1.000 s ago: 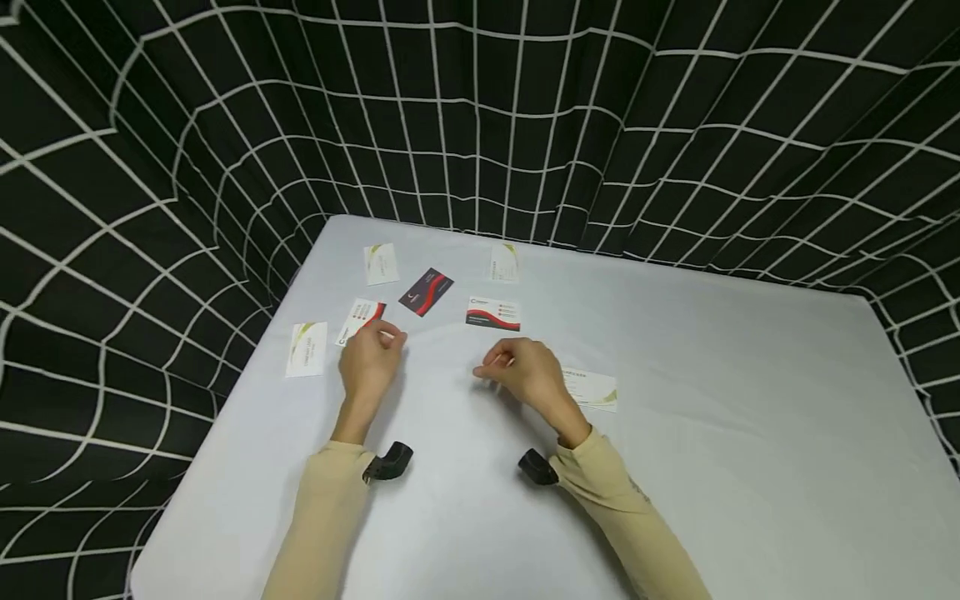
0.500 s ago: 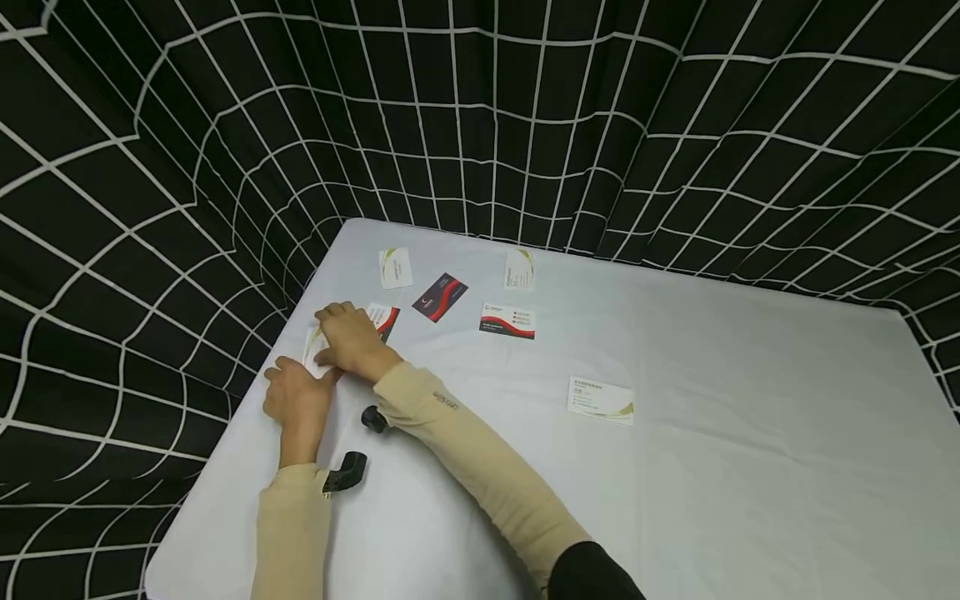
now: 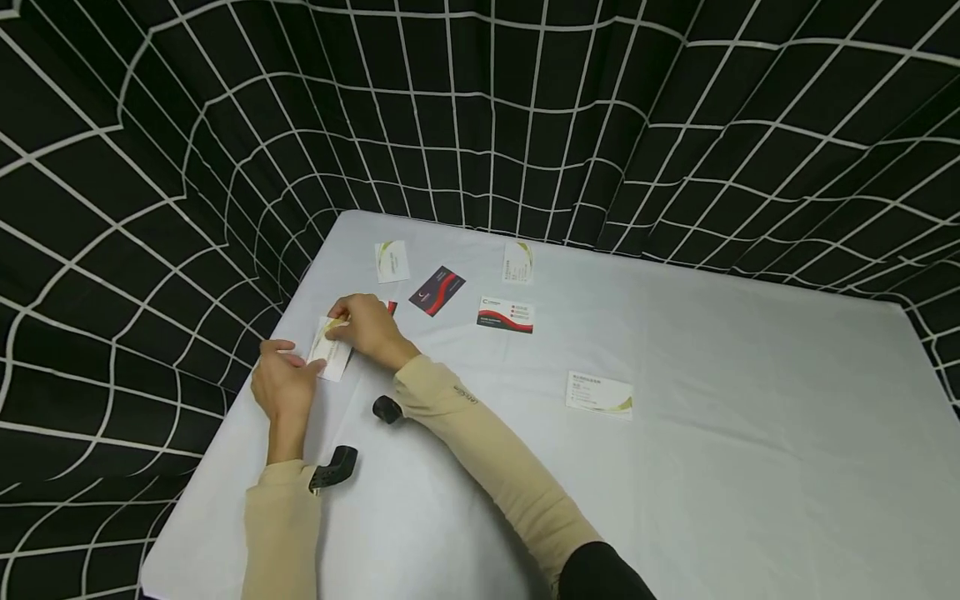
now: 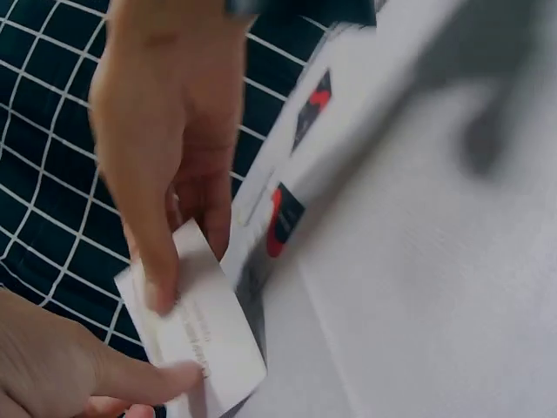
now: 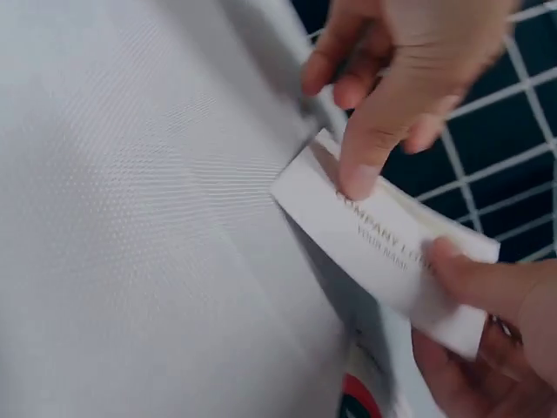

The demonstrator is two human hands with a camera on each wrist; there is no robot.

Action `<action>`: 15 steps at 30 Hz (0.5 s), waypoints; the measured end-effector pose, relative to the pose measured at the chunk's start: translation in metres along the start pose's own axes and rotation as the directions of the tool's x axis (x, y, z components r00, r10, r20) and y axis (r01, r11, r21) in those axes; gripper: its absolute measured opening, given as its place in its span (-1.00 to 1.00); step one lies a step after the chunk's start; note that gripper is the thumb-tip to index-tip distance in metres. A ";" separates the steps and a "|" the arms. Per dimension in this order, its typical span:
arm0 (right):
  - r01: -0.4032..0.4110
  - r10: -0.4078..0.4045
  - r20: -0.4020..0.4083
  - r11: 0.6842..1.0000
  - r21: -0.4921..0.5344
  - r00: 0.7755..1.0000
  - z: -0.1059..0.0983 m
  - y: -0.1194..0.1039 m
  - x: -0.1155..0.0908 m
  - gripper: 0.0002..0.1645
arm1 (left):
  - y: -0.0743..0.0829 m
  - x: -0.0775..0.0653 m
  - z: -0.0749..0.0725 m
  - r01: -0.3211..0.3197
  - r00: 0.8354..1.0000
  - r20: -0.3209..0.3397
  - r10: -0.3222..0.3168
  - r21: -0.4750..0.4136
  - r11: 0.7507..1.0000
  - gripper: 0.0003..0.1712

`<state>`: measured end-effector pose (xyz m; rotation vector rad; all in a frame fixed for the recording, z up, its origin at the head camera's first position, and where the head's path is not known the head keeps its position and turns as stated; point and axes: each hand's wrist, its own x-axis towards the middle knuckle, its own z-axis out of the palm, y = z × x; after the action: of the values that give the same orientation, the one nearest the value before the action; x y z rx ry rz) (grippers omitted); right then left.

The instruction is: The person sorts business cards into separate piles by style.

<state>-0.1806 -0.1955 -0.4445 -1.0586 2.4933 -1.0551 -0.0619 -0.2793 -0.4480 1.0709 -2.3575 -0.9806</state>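
A white business card with gold trim (image 3: 335, 360) is held by both hands near the table's left edge, a second card edge showing behind it in the head view. My left hand (image 3: 283, 383) pinches its lower left side, thumb flat on the printed face. At the upper end, the thumb and fingers of my right hand (image 3: 371, 327) grip it. "COMPANY LOGO" reads on the card (image 5: 392, 231) in the right wrist view, between the two thumbs. Most of a white, red and black card (image 3: 392, 307) is hidden behind my right hand.
Beyond the hands lie a dark card with a red wave (image 3: 437, 291), a white and gold card (image 3: 392, 262), another white card (image 3: 517, 262) and a red-waved card (image 3: 506, 315). Stacked white cards (image 3: 599, 393) lie right on the white table (image 3: 750, 433). A black gridded curtain (image 3: 555, 108) surrounds its far sides.
Both hands have moved left, the right one crossing well over from the middle of the table. They now hold the white and gold card, which lay flat on the table a second ago.
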 end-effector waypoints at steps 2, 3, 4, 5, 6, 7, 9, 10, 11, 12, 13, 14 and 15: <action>0.009 -0.005 -0.026 0.991 0.137 1.000 -0.007 0.002 -0.006 -0.80 | 0.002 0.001 -0.001 -0.014 1.000 -0.002 0.014 -0.029 0.999 -0.55; 0.008 0.000 -0.037 0.980 0.197 0.999 -0.011 0.003 -0.009 -0.80 | 0.003 0.001 -0.001 -0.013 1.000 0.002 0.013 -0.051 0.999 -0.57; 0.006 0.006 -0.053 0.973 0.231 0.999 -0.013 0.004 -0.011 -0.80 | 0.004 0.001 -0.001 -0.008 1.000 0.009 0.008 -0.084 0.996 -0.60; 0.000 0.019 -0.068 0.964 0.266 0.998 -0.016 0.006 -0.014 -0.78 | 0.006 0.002 0.000 0.005 1.000 0.026 -0.001 -0.133 0.991 -0.61; -0.010 0.036 -0.080 0.955 0.296 0.996 -0.018 0.007 -0.016 -0.77 | 0.008 0.002 0.001 0.022 0.999 0.043 -0.014 -0.190 0.982 -0.62; -0.022 0.056 -0.095 0.947 0.320 0.994 -0.021 0.009 -0.018 -0.76 | 0.010 0.001 0.002 0.043 0.998 0.060 -0.029 -0.249 0.968 -0.63; -0.065 0.111 -0.119 0.940 0.335 0.987 -0.026 0.013 -0.023 -0.73 | 0.015 0.000 0.005 0.088 0.993 0.104 -0.054 -0.359 0.929 -0.63; -0.084 0.133 -0.128 0.940 0.330 0.983 -0.028 0.016 -0.027 -0.72 | 0.017 -0.001 0.007 0.109 0.990 0.127 -0.062 -0.405 0.908 -0.62; -0.103 0.154 -0.135 0.939 0.327 0.979 -0.032 0.020 -0.031 -0.72 | 0.020 -0.003 0.009 0.123 0.987 0.147 -0.064 -0.442 0.888 -0.61; -0.119 0.171 -0.139 0.939 0.321 0.975 -0.037 0.024 -0.036 -0.72 | 0.024 -0.005 0.012 0.132 0.985 0.164 -0.062 -0.461 0.877 -0.60; -0.136 0.188 -0.140 0.939 0.316 0.972 -0.042 0.028 -0.042 -0.73 | 0.027 -0.006 0.014 0.140 0.981 0.185 -0.058 -0.469 0.872 -0.59; -0.155 0.204 -0.136 0.940 0.303 0.969 -0.049 0.032 -0.049 -0.75 | 0.031 -0.008 0.017 0.150 0.976 0.213 -0.052 -0.472 0.869 -0.57; -0.172 0.219 -0.128 0.938 0.301 0.967 -0.056 0.037 -0.058 -0.77 | 0.036 -0.011 0.020 0.161 0.968 0.248 -0.044 -0.476 0.865 -0.56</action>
<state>-0.1851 -0.1076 -0.4339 -0.6491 2.4007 -1.4336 -0.0846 -0.2457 -0.4360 0.9199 -2.0420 -1.7159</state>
